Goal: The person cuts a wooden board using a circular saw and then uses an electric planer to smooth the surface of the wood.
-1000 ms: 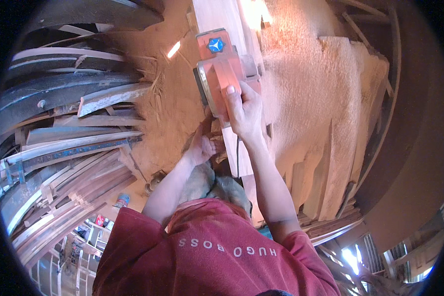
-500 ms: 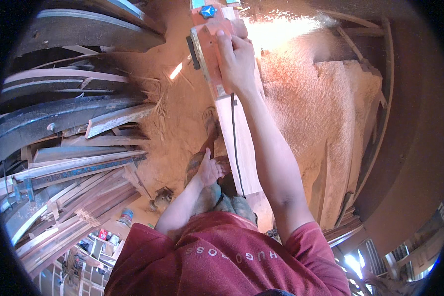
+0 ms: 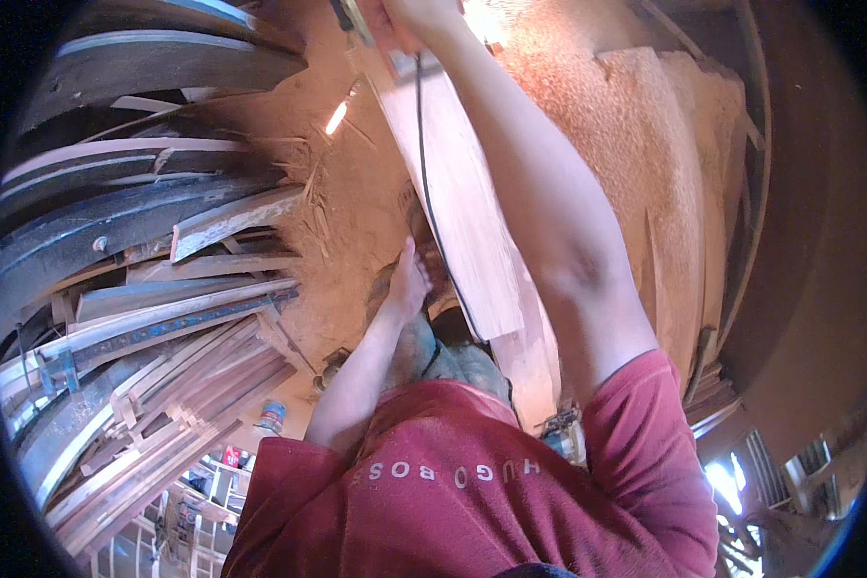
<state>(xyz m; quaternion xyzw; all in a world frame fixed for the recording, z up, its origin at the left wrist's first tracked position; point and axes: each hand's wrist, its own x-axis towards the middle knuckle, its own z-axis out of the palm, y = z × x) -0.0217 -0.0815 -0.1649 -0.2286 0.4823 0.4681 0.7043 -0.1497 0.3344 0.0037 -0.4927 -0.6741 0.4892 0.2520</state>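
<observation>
At the top edge my right hand is closed round the grip of an orange electric hand planer, which is partly cut off by the frame. The planer rests on the far part of a long pale wooden plank. A black power cord trails back from it along the plank towards my body. My left hand holds nothing. It hovers beside my leg, left of the plank, thumb pointing up and fingers loosely apart.
Another board lies under the plank's near end. Wood shavings are heaped on the right. Curved timbers and stacked boards crowd the left. A small tin stands by the stack.
My right hand and the planer have slid further away along the plank, to the frame's top edge. The view has shifted, and my left hand sits slightly higher with its thumb still raised.
</observation>
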